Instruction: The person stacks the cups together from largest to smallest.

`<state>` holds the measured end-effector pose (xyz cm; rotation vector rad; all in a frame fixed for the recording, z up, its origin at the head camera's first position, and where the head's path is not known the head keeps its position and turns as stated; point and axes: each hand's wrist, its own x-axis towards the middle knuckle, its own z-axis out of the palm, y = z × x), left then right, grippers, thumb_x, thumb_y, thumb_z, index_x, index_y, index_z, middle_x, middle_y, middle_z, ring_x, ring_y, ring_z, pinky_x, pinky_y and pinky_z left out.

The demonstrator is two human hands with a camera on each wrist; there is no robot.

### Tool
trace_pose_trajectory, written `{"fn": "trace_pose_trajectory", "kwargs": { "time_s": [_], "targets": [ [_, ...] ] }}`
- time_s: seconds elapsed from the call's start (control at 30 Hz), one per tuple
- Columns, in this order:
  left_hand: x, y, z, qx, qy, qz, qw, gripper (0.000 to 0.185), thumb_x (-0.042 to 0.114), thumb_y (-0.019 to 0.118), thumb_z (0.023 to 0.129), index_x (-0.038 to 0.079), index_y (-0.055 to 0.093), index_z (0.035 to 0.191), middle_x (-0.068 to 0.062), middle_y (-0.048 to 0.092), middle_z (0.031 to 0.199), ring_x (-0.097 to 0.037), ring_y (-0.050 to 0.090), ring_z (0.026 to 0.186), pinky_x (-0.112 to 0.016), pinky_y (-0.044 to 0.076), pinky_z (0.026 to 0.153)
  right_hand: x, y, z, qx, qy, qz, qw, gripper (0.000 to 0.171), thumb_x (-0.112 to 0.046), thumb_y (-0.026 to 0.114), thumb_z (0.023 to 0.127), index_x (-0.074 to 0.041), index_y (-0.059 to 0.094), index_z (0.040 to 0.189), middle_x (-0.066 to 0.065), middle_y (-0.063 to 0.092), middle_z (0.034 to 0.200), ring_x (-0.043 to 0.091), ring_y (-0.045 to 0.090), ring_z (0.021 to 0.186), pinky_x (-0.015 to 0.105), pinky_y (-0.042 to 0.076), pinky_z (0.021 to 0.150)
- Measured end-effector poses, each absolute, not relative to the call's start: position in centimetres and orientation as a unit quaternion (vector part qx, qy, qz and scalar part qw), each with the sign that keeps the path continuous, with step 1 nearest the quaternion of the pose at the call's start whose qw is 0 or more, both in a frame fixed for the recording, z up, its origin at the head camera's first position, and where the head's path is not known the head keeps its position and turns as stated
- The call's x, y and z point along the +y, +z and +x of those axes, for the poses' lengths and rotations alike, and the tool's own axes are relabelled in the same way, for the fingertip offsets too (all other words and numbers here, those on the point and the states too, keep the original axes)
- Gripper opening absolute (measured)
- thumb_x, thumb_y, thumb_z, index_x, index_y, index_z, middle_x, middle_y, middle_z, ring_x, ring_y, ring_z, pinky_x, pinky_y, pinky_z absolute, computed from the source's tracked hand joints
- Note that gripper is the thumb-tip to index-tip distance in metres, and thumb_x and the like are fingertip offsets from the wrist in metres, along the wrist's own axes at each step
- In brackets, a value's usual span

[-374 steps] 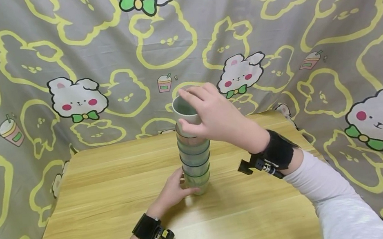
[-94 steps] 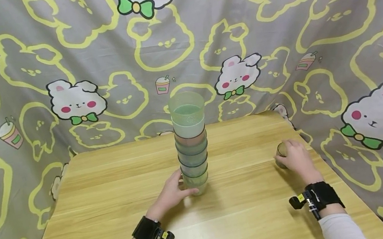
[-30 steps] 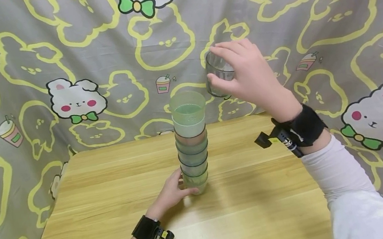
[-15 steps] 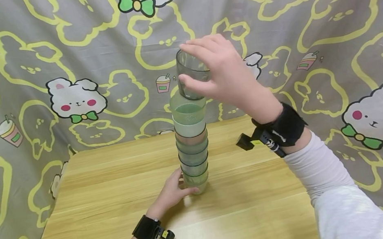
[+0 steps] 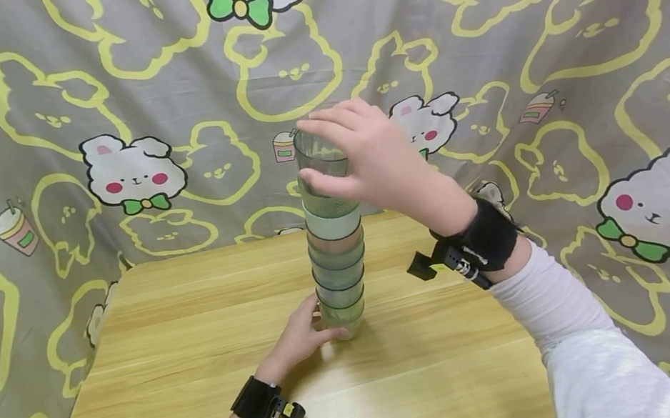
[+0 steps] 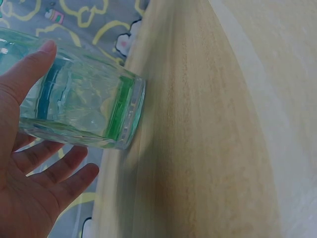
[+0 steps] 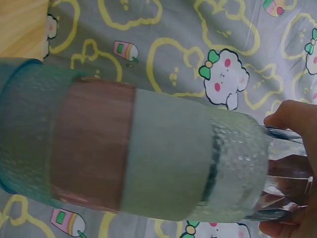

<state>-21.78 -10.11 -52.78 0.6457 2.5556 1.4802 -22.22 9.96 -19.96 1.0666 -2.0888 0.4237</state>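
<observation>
Since half a second ago the right hand [image 5: 376,159] has come down and left, and its clear cup [image 5: 320,160] now sits in the mouth of the stack [image 5: 336,259] instead of hanging above it. The fingers and thumb curl round the cup's rim and wall, gripping it. The left hand [image 5: 302,337] is unmoved at the foot of the stack, thumb and fingers curved round the bottom cup [image 6: 99,116], holding it upright on the table [image 5: 203,373]. The stack stands near the table's middle, before the bunny-print cloth [image 5: 97,93].
</observation>
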Motion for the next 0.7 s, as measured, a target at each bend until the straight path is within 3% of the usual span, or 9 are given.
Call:
{"fn": "trace_pose_trajectory", "kwargs": {
  "time_s": [0.43,0.57,0.7],
  "targets": [
    [-10.2,-52.9,-21.7,0.844,0.491,0.211,0.056,0.080,0.040,0.083,0.074,0.029,0.043,0.142,0.003,0.052,0.141,-0.020,0.050,0.131,-0.042,0.050,0.105,9.7,-21.3,-22.3,-0.811,0.147,0.423,0.378,0.051,-0.037,0.068,0.087,-0.005,0.064,0.126,0.013,0.066,0.124,0.030,0.056,0.112,0.043,0.045,0.103],
    [-10.2,-52.7,-21.9,0.846,0.486,0.214,0.052,0.080,0.040,0.083,0.074,0.030,0.043,0.142,0.002,0.052,0.142,-0.021,0.049,0.132,-0.044,0.049,0.105,10.0,-21.5,-22.4,-0.804,0.169,0.433,0.370,0.064,-0.047,0.069,0.086,-0.005,0.058,0.133,0.014,0.060,0.134,0.030,0.053,0.124,0.042,0.041,0.112],
    [-10.2,-52.4,-21.9,0.852,0.471,0.223,0.054,0.076,0.043,0.082,0.075,0.032,0.044,0.140,0.003,0.054,0.140,-0.022,0.051,0.130,-0.046,0.047,0.106,11.2,-22.3,-22.9,-0.777,0.204,0.451,0.390,0.079,-0.061,0.057,0.090,-0.002,0.049,0.141,0.018,0.052,0.142,0.032,0.047,0.133,0.041,0.036,0.117]
  ]
}}
